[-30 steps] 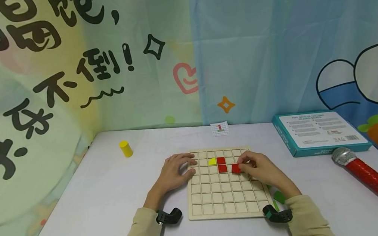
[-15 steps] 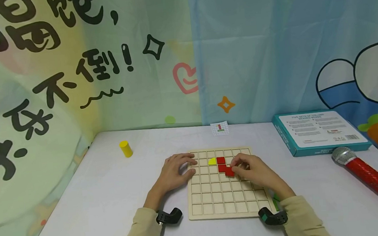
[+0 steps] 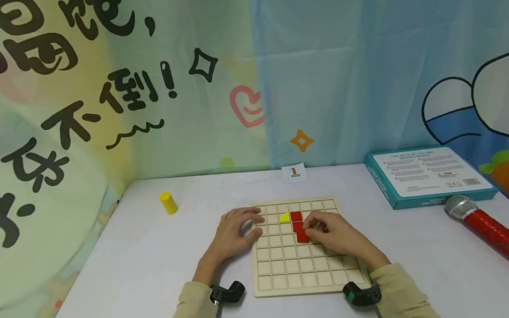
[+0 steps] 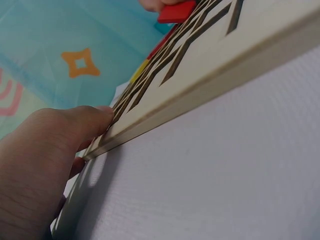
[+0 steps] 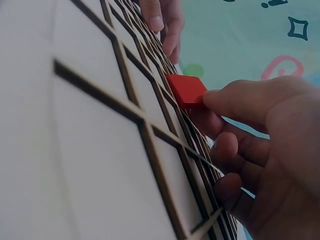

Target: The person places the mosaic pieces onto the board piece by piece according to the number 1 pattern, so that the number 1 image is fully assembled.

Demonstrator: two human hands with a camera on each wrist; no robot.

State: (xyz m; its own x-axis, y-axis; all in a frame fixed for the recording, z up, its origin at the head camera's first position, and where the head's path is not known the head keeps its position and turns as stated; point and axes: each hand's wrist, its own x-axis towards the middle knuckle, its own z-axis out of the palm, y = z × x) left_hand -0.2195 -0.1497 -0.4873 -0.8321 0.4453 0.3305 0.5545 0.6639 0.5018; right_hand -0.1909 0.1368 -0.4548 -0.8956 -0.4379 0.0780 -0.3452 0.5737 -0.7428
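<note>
The right hand has moved left, pinching a red tile over the board, just nearer than two red squares in its cells beside a yellow piece. The left hand, relaxed, rests on its left edge.

Big black writing is showing "不倒!" on the back cloth. On the blue-green box, a white label is carrying tiny words, too blurry for reading, and a barcode.
</note>
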